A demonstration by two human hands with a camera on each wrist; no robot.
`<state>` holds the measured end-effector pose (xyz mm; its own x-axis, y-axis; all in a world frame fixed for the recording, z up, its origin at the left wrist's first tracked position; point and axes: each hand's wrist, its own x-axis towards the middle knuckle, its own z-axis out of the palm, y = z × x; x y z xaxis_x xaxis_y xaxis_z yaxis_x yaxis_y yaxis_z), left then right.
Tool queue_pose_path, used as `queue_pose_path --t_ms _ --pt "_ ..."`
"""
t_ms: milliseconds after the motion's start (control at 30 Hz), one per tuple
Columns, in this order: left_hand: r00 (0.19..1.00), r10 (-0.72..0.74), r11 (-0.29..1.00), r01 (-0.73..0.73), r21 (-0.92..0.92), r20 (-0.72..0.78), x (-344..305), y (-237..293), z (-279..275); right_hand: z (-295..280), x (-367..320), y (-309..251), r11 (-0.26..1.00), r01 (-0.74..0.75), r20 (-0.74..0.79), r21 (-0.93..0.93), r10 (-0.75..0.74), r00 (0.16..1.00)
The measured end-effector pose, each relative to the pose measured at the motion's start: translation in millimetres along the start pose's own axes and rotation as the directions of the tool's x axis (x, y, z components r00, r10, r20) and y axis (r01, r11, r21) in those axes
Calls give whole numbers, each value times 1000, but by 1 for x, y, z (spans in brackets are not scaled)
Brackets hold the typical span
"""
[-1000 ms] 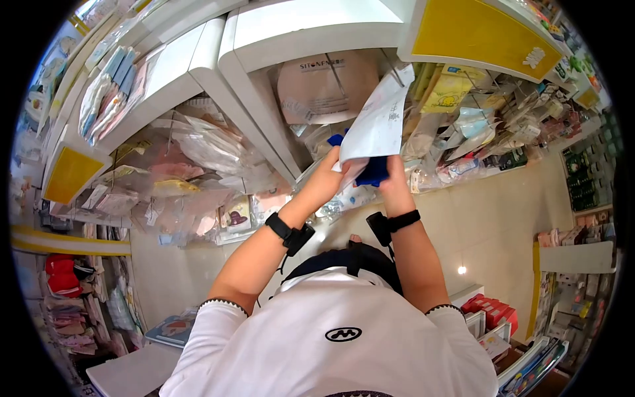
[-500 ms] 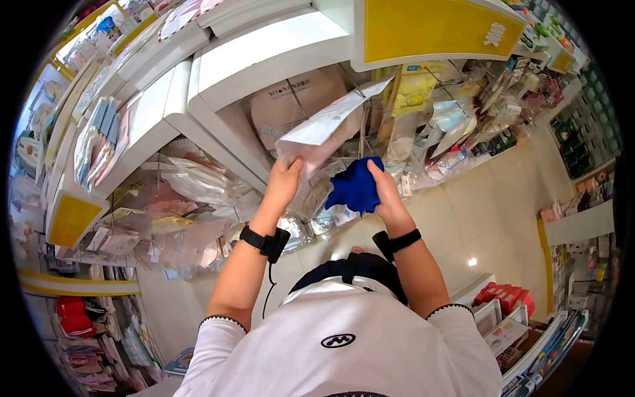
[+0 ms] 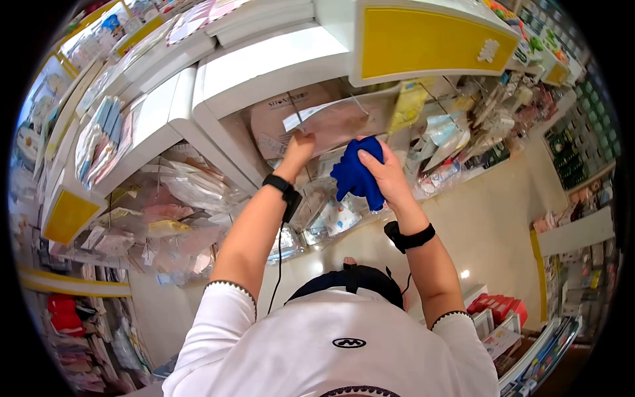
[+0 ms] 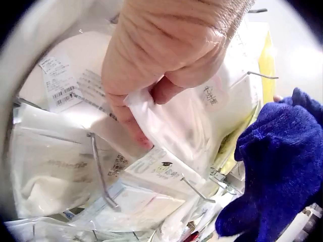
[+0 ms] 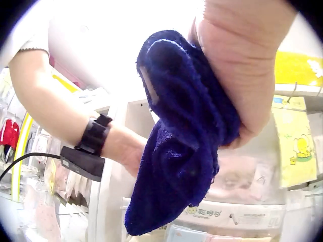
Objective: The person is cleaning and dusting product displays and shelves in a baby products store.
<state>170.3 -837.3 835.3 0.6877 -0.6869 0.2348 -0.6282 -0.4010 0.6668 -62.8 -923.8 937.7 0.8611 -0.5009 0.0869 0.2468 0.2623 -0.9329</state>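
My right hand (image 3: 391, 177) holds a bunched, dark blue plush cloth (image 3: 357, 173). In the right wrist view the cloth (image 5: 174, 166) hangs down below the palm in folds. My left hand (image 3: 297, 156) is at the hanging rack, its thumb and fingers pinching the edge of a clear-wrapped, pale pink and white package (image 3: 337, 122). From the left wrist, the pinched corner (image 4: 144, 108) of its wrapping shows between thumb and fingers. Behind it hangs a round-topped pink package (image 3: 268, 122) with printed lettering and a barcode label (image 4: 60, 83).
Metal display hooks (image 4: 101, 174) stick out around the left hand. A yellow package (image 3: 410, 106) hangs to the right, with more bagged goods (image 3: 450, 132) beyond. White shelf tops (image 3: 271, 56) and a yellow panel (image 3: 430, 43) stand above; tiled floor (image 3: 456, 225) lies below.
The hands have drawn apart, the blue cloth coming out from behind the package in the right hand. The package has swung from a raised, tilted position back toward the rack, the left hand still at its edge.
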Motion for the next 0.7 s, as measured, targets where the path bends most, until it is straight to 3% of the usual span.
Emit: queue_pose_path --t_ms 100,133,200,300,333,400,433,467,500,533,600,633,700 --pt "993 31 961 -62 270 116 34 -12 26 14 11 4 994 -33 82 -105 42 996" --pt "961 43 949 -125 289 274 38 -1 24 19 12 5 994 -66 86 -85 73 994" --pt "850 -10 999 -10 35 526 45 -17 56 28 15 5 991 -125 92 -48 129 987" --pt "964 45 998 -58 41 262 -15 36 7 16 24 18 886 -434 205 162 400 893" --pt "930 365 878 -362 313 51 -19 34 12 11 27 25 807 -545 234 228 498 835" --pt "975 112 993 -106 -44 191 -23 40 -1 10 34 33 753 -588 268 296 526 807" --pt "988 -16 889 83 -450 151 -36 60 -22 20 33 26 733 -611 313 300 529 789" --pt "975 -149 594 221 -774 164 -47 67 -33 27 32 24 709 -637 357 304 534 766" --pt "981 -26 618 168 -768 193 -50 51 -36 32 35 26 707 -648 430 284 510 745" --pt "981 -155 482 182 -857 121 -61 42 -32 37 40 29 671 -700 460 246 555 693" --pt "980 -192 528 63 -847 -46 -76 25 -34 46 54 36 597 -785 516 165 626 584" --pt "961 -248 646 68 -760 -125 -81 13 -31 49 66 49 570 -813 474 118 688 550" --pt "898 -323 830 117 -545 -299 -88 -2 -29 60 85 58 609 -784 513 119 639 574"
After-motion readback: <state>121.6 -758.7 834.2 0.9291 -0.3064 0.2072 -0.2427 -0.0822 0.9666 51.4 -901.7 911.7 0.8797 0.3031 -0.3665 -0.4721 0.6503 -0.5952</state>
